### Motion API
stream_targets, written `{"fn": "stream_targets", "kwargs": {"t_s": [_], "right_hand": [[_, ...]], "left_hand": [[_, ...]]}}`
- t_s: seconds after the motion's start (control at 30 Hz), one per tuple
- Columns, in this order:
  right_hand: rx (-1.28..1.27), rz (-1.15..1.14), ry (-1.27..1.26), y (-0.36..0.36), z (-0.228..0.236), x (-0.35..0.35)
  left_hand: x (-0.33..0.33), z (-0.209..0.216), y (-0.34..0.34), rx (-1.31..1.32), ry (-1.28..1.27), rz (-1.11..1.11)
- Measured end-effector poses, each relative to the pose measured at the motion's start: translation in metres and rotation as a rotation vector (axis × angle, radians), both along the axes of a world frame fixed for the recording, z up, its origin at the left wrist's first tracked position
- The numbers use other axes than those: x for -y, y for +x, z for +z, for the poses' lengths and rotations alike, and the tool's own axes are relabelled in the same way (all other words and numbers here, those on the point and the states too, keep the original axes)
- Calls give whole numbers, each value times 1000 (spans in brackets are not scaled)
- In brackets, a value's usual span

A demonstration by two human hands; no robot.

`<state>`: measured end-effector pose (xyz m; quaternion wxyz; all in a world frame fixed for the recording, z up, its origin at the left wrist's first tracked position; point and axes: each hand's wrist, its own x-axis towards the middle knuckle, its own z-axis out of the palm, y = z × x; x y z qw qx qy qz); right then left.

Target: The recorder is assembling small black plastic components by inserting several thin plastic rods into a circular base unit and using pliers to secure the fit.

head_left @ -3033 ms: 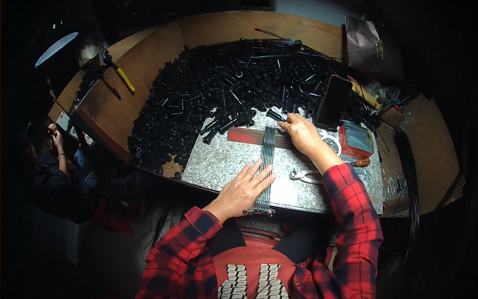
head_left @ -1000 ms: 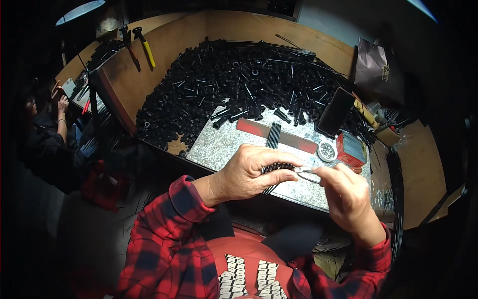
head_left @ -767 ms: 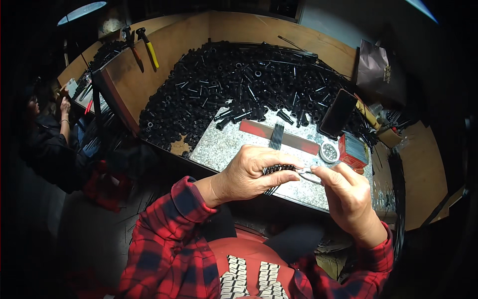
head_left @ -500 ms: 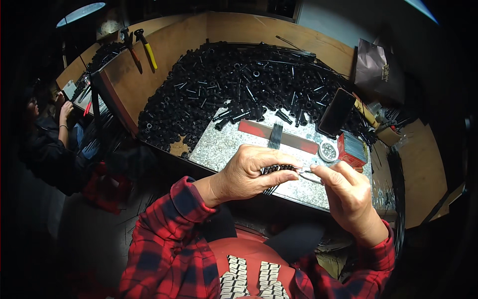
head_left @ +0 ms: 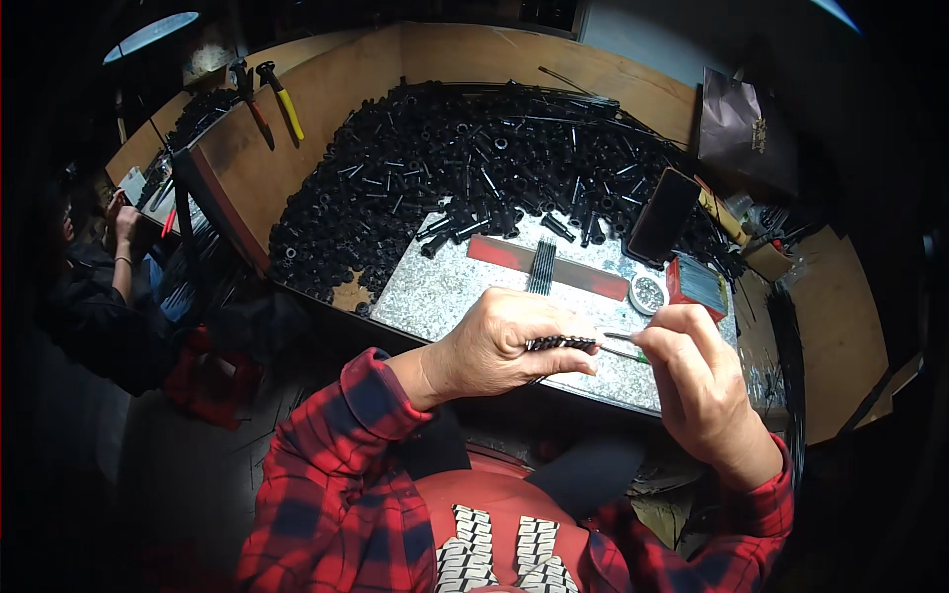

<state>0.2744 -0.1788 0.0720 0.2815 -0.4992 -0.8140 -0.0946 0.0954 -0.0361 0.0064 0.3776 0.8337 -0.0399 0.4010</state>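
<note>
At the far left, a co-worker [head_left: 107,267] in dark clothing is seen beside a second bench, below a pale oval lamp [head_left: 151,37]. On the wooden partition [head_left: 242,183], a red-handled tool [head_left: 255,114] and a yellow-handled tool [head_left: 285,107] are hung side by side. To the right of the partition, a large heap of short black parts [head_left: 445,148] is banked behind a speckled slab [head_left: 425,287]. Over the near part of the slab, a bundle of thin black rods [head_left: 543,265] is gripped near its close end by the left hand [head_left: 494,346], the dark rod ends being pinched between thumb and fingers. Farther back, the same rods are laid across a red-and-grey bar [head_left: 591,278]. Just right of the rod ends, silver pliers [head_left: 621,342] are held in the curled fingers of the right hand [head_left: 700,381], with their head directed leftward; whether the rods are touched by it cannot be told. Behind the pliers, a round white dish [head_left: 634,296] of small pieces is placed next to a red box [head_left: 695,289]. A dark phone [head_left: 662,217] is propped behind these, and a dark paper bag [head_left: 732,128] is stood farther back on the right.
</note>
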Motion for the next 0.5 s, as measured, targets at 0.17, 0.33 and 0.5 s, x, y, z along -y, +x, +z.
{"fn": "stream_targets", "kwargs": {"t_s": [0.17, 0.33, 0.5], "right_hand": [[141, 2, 86, -1, 5, 0], [172, 20, 113, 2, 4, 0], [108, 37, 31, -12, 1, -8]], "left_hand": [[-1, -2, 4, 5, 54, -10], [-2, -4, 2, 19, 78, -14], [-2, -10, 2, 165, 109, 22]]}}
